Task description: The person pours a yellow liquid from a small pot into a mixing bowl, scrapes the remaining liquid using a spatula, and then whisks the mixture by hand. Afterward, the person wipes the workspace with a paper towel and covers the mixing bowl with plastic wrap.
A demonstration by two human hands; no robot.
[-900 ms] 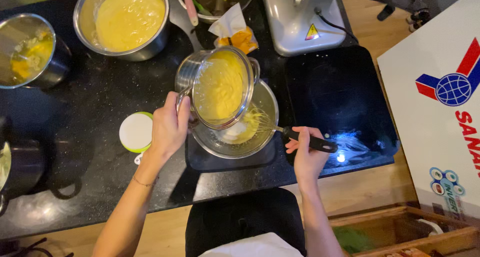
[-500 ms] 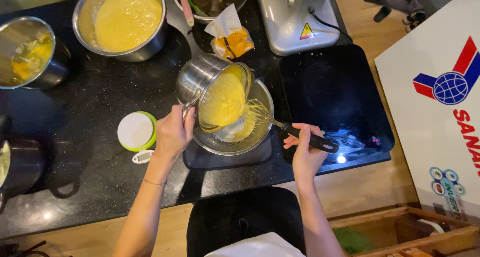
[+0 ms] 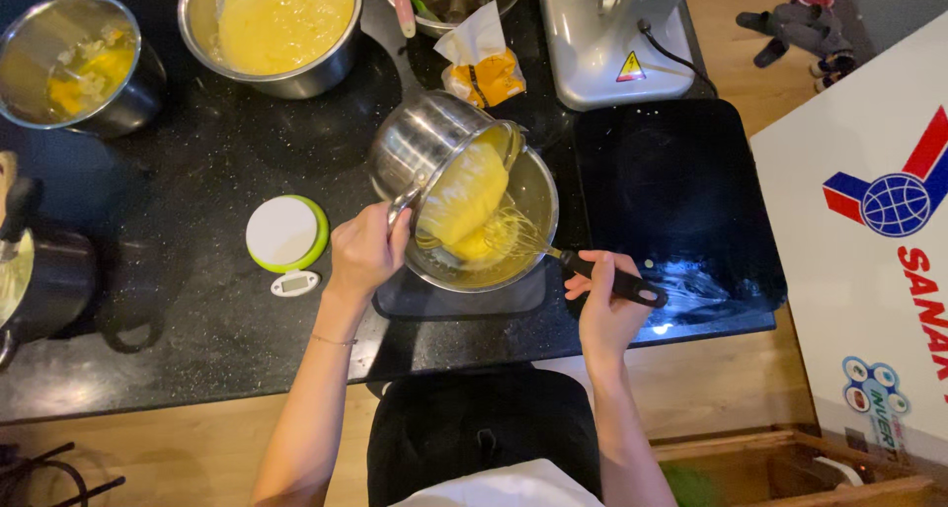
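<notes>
My left hand (image 3: 363, 252) grips the handle of a small steel saucepan (image 3: 425, 142), tipped steeply to the right. Thick yellow batter (image 3: 466, 193) slides from it into a glass bowl (image 3: 538, 186) that sits on a dark mat (image 3: 464, 300) on the black counter. My right hand (image 3: 604, 300) holds the black handle of a wire whisk (image 3: 513, 233) whose wires rest inside the bowl, in the batter.
A large steel bowl of yellow batter (image 3: 281, 23) stands at the back, another steel bowl (image 3: 74, 63) at far left. A round green-rimmed scale (image 3: 286, 233) lies left of my hand. A stand mixer (image 3: 612, 33), black induction hob (image 3: 671, 191) and white carton (image 3: 879, 231) are to the right.
The saucepan has tilted further over the glass bowl and more batter has run out. The whisk has stayed in the bowl with my right hand on its handle.
</notes>
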